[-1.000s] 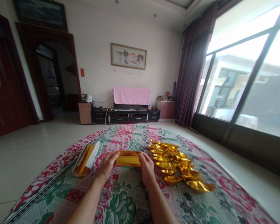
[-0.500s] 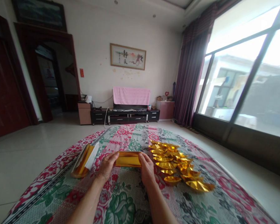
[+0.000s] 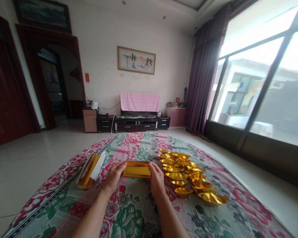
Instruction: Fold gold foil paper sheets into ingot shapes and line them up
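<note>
A shiny sheet of gold foil paper [image 3: 136, 170], folded into a wide rectangle, is stretched level between my hands. My left hand [image 3: 114, 176] pinches its left end between thumb and fingers. At the right end, my right hand [image 3: 157, 177] grips it the same way. To the right lie several folded gold paper ingots [image 3: 176, 176], boat-shaped and set in overlapping rows. Left of my hands rests a stack of gold foil sheets [image 3: 90, 170], curled, with white backing showing.
A flowered cloth [image 3: 127, 218] in red, green and grey covers the rounded surface under everything. Beyond it stands a low black cabinet [image 3: 136, 126] with a pink cloth [image 3: 140, 101] draped above. A large window [image 3: 250, 89] and purple curtain [image 3: 201, 82] are at the right.
</note>
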Demonstrator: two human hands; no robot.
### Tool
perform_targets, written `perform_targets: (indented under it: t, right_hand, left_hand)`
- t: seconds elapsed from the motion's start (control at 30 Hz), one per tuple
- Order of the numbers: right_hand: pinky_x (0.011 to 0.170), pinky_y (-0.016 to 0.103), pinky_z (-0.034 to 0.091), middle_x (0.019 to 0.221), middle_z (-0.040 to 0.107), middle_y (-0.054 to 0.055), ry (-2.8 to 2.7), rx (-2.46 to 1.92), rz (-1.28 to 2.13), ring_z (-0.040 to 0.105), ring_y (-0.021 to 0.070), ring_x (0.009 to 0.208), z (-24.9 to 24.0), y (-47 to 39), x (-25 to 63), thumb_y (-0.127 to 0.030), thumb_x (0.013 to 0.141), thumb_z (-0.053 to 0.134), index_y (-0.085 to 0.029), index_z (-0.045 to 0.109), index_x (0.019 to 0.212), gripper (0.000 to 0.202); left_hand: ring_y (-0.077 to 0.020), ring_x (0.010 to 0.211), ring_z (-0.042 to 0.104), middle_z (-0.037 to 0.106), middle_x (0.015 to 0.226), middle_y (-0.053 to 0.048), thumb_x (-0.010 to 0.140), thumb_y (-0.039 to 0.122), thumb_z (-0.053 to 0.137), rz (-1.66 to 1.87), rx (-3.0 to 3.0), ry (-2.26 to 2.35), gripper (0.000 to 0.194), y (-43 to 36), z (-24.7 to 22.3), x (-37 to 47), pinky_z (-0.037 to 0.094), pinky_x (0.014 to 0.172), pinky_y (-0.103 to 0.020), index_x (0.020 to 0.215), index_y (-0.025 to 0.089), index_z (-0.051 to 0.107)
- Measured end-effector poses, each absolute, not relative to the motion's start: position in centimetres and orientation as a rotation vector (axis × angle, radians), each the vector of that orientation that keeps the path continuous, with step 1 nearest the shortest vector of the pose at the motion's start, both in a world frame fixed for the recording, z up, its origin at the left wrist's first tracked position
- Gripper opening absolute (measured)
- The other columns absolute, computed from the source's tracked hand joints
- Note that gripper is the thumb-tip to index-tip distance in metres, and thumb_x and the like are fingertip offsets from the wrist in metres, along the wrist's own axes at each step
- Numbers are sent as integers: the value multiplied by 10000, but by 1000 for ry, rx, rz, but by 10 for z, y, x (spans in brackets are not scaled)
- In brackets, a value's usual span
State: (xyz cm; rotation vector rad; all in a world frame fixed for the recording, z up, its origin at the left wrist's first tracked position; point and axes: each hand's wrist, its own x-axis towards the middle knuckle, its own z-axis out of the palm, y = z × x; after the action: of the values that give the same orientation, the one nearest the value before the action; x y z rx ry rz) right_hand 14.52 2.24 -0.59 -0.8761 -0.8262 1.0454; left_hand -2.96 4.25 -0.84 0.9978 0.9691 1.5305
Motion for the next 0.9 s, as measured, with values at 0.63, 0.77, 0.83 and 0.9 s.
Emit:
perform_targets:
  t: [0.63, 0.77, 0.83, 0.9]
  right_hand:
    - [595, 239, 439, 722, 646, 18, -723, -879, 1010, 554, 142, 656, -6, 24, 145, -434, 585, 715, -148, 698, 841, 384]
    - [584, 233, 439, 710, 641, 20, -721, -885, 1011, 554, 140, 647, -4, 22, 145, -432, 587, 716, -139, 694, 835, 384]
    - [587, 231, 440, 708, 640, 19, -720, -881, 1016, 554, 138, 649, -4, 22, 145, -427, 590, 716, -138, 693, 839, 382]
    - [587, 230, 440, 713, 640, 19, -724, -877, 1019, 553, 137, 649, -4, 23, 145, -430, 591, 714, -136, 693, 841, 386]
  left_hand:
    - [-178, 692, 600, 686, 705, -12, 598, 413, 709, 1490, 1113, 980, 308, 39, -7, -28, 449, 704, -279, 793, 174, 713]
    - [-174, 674, 593, 676, 673, -5, 602, 417, 704, 1483, 1121, 985, 284, 39, -6, -28, 444, 696, -277, 755, 177, 707]
    - [-171, 666, 588, 670, 661, -4, 603, 417, 703, 1482, 1122, 981, 279, 40, -7, -28, 443, 689, -274, 738, 172, 702]
    - [-171, 666, 586, 669, 661, -5, 598, 419, 704, 1487, 1123, 982, 286, 41, -8, -28, 444, 686, -274, 732, 166, 700]
